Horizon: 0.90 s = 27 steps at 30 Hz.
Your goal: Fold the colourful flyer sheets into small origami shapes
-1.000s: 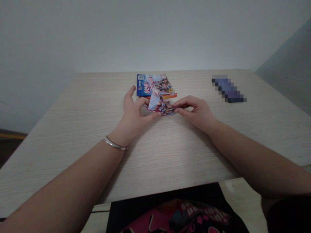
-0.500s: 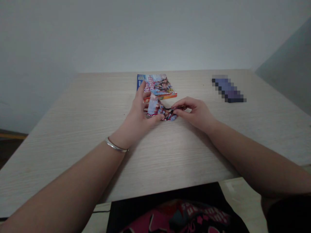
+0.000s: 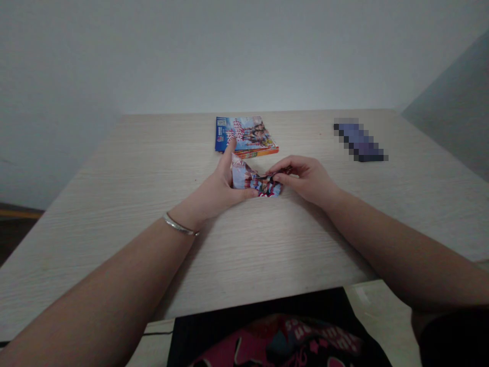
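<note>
A creased printed sheet [image 3: 244, 177], pale blue with small colourful figures and some red-and-white lettering, is bent between my two hands over the table. My left hand [image 3: 217, 191] holds its left part, thumb along the near edge and index finger raised behind; the other fingers are hidden by the sheet. At the right end, my right hand [image 3: 303, 176] pinches a bunched, darker part between thumb and fingertips. Just beyond the hands lies a stack of printed booklets [image 3: 248, 131], the top one blue with similar figures and lettering, with orange edges showing below.
A pixelated dark, phone-like rectangle [image 3: 361, 140] lies at the back right of the pale wood-grain table [image 3: 214, 265]. A wall [image 3: 244, 56] rises behind the far edge. Dark clothing with a pink print [image 3: 275, 341] is at the near edge.
The sheet has tilted and come slightly nearer, showing more of its lower right part. My left hand has shifted a little, its index finger lower. My right hand keeps its pinch.
</note>
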Motion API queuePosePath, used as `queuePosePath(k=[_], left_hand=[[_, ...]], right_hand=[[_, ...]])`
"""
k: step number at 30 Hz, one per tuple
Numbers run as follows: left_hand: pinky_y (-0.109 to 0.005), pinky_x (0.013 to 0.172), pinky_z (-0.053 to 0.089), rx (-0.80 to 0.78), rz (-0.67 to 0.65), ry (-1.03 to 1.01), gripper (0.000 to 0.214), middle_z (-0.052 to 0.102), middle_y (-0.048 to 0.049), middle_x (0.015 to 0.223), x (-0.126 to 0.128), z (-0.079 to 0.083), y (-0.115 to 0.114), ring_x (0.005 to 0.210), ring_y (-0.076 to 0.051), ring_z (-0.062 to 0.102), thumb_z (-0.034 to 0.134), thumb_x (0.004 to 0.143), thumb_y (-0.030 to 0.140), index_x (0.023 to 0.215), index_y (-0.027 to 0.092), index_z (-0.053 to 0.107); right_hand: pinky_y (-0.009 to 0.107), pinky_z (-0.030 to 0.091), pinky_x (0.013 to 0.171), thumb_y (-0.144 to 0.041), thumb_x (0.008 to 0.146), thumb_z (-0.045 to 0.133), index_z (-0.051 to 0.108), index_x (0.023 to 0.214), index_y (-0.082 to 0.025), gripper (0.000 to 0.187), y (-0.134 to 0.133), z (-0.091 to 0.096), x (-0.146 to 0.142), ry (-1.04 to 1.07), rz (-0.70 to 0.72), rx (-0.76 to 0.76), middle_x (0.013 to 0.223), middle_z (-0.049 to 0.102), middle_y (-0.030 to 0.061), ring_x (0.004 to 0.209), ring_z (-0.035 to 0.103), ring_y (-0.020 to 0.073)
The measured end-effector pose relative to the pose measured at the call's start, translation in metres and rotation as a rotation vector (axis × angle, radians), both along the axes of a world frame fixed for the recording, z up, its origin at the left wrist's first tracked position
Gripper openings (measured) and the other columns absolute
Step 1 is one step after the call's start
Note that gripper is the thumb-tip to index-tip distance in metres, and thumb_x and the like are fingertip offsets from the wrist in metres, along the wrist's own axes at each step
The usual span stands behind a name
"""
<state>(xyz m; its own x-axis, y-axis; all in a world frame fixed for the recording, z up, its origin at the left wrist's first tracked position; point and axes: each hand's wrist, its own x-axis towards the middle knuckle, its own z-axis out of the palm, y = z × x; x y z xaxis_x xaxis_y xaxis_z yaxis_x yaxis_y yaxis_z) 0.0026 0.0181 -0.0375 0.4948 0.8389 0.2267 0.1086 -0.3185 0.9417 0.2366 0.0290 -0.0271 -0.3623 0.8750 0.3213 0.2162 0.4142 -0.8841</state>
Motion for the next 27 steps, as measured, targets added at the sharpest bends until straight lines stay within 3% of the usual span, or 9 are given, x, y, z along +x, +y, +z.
queuePosePath(k=[4,7,9,11,13,16,18,21,27], left_hand=[[-0.047,0.098,0.059,0.039,0.007,0.074,0.106,0.049,-0.0135,0.153,-0.001,0.001,-0.002,0.123,-0.026,0.065,0.069,0.088,0.041,0.157,0.038,-0.011],[-0.046,0.096,0.059,0.124,0.089,0.110,0.095,0.061,-0.0138,0.138,-0.002,0.005,-0.004,0.114,-0.025,0.069,0.070,0.087,0.039,0.155,0.033,0.004],[-0.047,0.099,0.057,0.270,0.179,0.167,0.085,0.063,-0.0128,0.133,-0.004,0.010,-0.004,0.113,-0.025,0.068,0.073,0.085,0.038,0.151,0.029,0.019],[-0.054,0.109,0.047,0.475,0.248,0.305,0.066,0.064,-0.0106,0.130,-0.008,0.016,-0.004,0.118,-0.027,0.065,0.074,0.083,0.037,0.139,0.026,0.041],[-0.062,0.120,0.028,0.665,0.231,0.488,0.037,0.069,-0.0071,0.120,-0.012,0.021,-0.003,0.118,-0.028,0.063,0.072,0.084,0.038,0.116,0.023,0.061],[-0.061,0.123,0.019,0.799,0.098,0.696,0.014,0.074,-0.0027,0.107,-0.014,0.027,-0.002,0.121,-0.027,0.061,0.064,0.088,0.034,0.098,0.025,0.070],[-0.059,0.123,0.020,0.816,-0.001,0.780,0.017,0.075,-0.0010,0.111,-0.012,0.030,-0.003,0.125,-0.027,0.058,0.061,0.088,0.027,0.102,0.027,0.072],[-0.062,0.123,0.016,0.855,-0.083,0.867,0.028,0.074,-0.0009,0.120,-0.009,0.033,-0.007,0.133,-0.031,0.052,0.060,0.087,0.023,0.112,0.027,0.072],[-0.069,0.122,0.006,0.853,-0.061,0.893,0.036,0.074,-0.0032,0.119,-0.005,0.034,-0.016,0.146,-0.037,0.037,0.060,0.085,0.024,0.120,0.027,0.070]], right_hand=[[0.036,0.059,0.078,-0.031,0.081,0.074,0.076,0.090,-0.023,0.013,0.000,0.001,0.003,-0.034,-0.019,0.057,0.092,0.078,0.0030,0.083,0.071,0.0183],[0.038,0.059,0.084,-0.028,0.084,0.072,0.075,0.094,-0.024,0.011,-0.001,0.006,0.008,-0.064,-0.032,0.202,0.098,0.077,0.0033,0.092,0.071,0.0198],[0.038,0.059,0.083,-0.026,0.083,0.072,0.074,0.096,-0.025,0.013,-0.001,0.008,0.012,-0.122,-0.036,0.320,0.102,0.076,0.0038,0.098,0.069,0.0210],[0.036,0.060,0.079,-0.025,0.080,0.073,0.072,0.102,-0.025,0.022,0.002,0.007,0.016,-0.204,-0.042,0.395,0.104,0.074,0.0046,0.099,0.067,0.0217],[0.036,0.059,0.077,-0.021,0.080,0.070,0.068,0.113,-0.024,0.033,0.006,0.004,0.018,-0.249,-0.038,0.417,0.107,0.072,0.0057,0.094,0.067,0.0208],[0.039,0.056,0.082,-0.016,0.081,0.064,0.068,0.104,-0.023,0.024,0.013,-0.001,0.020,-0.355,0.017,0.473,0.100,0.072,0.0053,0.091,0.066,0.0217],[0.041,0.052,0.087,-0.013,0.082,0.061,0.069,0.093,-0.023,0.017,0.016,-0.001,0.020,-0.457,0.067,0.516,0.095,0.072,0.0047,0.093,0.065,0.0235],[0.042,0.049,0.090,-0.012,0.081,0.060,0.068,0.092,-0.022,0.017,0.017,0.001,0.019,-0.541,0.074,0.523,0.096,0.072,0.0054,0.095,0.064,0.0250],[0.040,0.049,0.090,-0.008,0.080,0.056,0.066,0.091,-0.022,0.021,0.014,0.001,0.016,-0.627,0.154,0.499,0.097,0.071,0.0065,0.097,0.063,0.0251]])
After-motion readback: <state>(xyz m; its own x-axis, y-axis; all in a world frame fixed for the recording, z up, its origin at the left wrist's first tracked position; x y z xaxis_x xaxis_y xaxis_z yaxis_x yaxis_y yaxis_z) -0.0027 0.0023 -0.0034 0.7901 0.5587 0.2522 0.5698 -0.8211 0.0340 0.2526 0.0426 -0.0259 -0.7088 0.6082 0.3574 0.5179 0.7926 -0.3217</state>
